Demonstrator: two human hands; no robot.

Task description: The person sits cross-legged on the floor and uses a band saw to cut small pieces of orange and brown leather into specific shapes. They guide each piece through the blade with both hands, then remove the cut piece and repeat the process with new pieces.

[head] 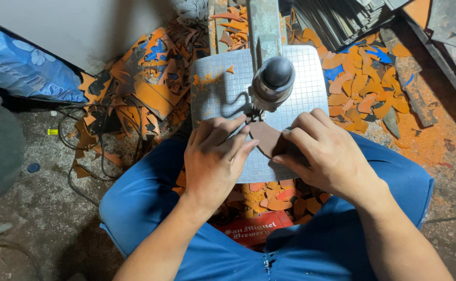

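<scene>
Both my hands press a flat brown piece (267, 139) with a curved edge onto the grey gridded table (311, 83) of a small cutting machine. My left hand (215, 158) lies flat on the left part of the piece, fingers pointing up and right. My right hand (324, 153) covers its right part, fingers pointing left. The machine's round dark-topped head (274, 80) stands just beyond my fingertips, over the piece's far edge. Most of the piece is hidden under my hands.
Orange and blue offcuts (363, 83) lie heaped right of the machine, more scraps (150, 78) to the left and under the table (275, 198). A red crate (254, 229) sits between my blue-trousered knees. Black cables (98, 151), a blue sack (25, 67), and stacked grey sheets (337, 18) surround me.
</scene>
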